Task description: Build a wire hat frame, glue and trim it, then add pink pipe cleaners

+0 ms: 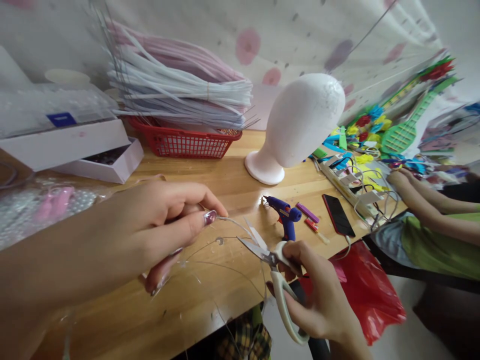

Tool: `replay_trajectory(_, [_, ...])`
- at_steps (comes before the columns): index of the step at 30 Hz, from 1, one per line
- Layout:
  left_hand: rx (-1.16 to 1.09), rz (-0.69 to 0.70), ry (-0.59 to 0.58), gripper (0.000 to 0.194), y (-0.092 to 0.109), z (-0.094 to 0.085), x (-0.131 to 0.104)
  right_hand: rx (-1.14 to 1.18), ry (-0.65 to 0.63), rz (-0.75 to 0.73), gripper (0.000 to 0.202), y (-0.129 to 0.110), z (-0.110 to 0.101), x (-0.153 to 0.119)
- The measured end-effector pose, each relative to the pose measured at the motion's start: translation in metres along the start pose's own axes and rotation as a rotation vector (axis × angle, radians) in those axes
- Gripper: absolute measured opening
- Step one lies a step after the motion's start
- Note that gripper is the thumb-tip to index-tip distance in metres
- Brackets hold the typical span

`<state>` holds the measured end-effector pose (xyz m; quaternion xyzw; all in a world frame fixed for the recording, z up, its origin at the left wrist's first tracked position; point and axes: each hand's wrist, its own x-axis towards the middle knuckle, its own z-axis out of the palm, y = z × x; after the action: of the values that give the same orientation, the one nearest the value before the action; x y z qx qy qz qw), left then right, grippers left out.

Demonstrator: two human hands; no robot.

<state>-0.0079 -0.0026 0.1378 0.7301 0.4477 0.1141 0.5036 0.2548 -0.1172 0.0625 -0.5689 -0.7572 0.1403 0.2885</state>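
Between the thumb and forefinger of my left hand [168, 225] is the end of a thin pale wire [237, 223], which runs right toward the scissors. My right hand [315, 290] grips the white-handled scissors [279, 280] through their loops. The scissor blades are spread, with the wire near them; whether they touch it I cannot tell. More thin, clear or grey strands curl over the wooden table [150, 325] below my hands. A blue hot glue gun [285, 214] lies just beyond the blades.
A white foam head [303, 120] stands at the back. Pink and white stems fill a red basket [191, 142]. White boxes [63, 145] sit left. A phone [338, 215], a power strip [343, 187] and a red bag [367, 290] are right, near another person's arm [427, 205].
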Motion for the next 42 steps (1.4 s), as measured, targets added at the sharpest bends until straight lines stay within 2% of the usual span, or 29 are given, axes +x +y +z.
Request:
replay_trajectory(6, [0.003, -0.003, 0.013, 0.031, -0.002, 0.001, 0.001, 0.065, -0.029, 0.017, 0.024, 0.006, 0.004, -0.001])
replay_trajectory(11, [-0.052, 0.074, -0.093, 0.031, -0.013, -0.005, 0.010, 0.024, -0.012, 0.010, 0.025, 0.006, 0.002, -0.003])
replay_trajectory(15, [-0.052, 0.104, -0.093, 0.030, -0.019, -0.006, 0.015, 0.013, -0.012, 0.043, 0.028, 0.004, 0.000, -0.003])
replay_trajectory(20, [-0.063, 0.083, -0.082, 0.031, -0.016, -0.005, 0.011, 0.046, -0.026, 0.045, 0.030, 0.003, -0.002, 0.000])
replay_trajectory(27, [-0.014, 0.121, -0.067, 0.026, -0.014, -0.003, 0.011, 0.087, -0.077, 0.065, 0.031, 0.000, -0.006, 0.000])
replay_trajectory(32, [0.003, 0.112, -0.079, 0.030, -0.014, 0.000, 0.011, 0.092, -0.115, 0.080, 0.025, 0.002, -0.005, -0.001])
replay_trajectory(42, [-0.015, 0.113, -0.085, 0.034, -0.011, -0.003, 0.013, 0.090, -0.051, 0.001, 0.027, 0.008, -0.001, -0.003])
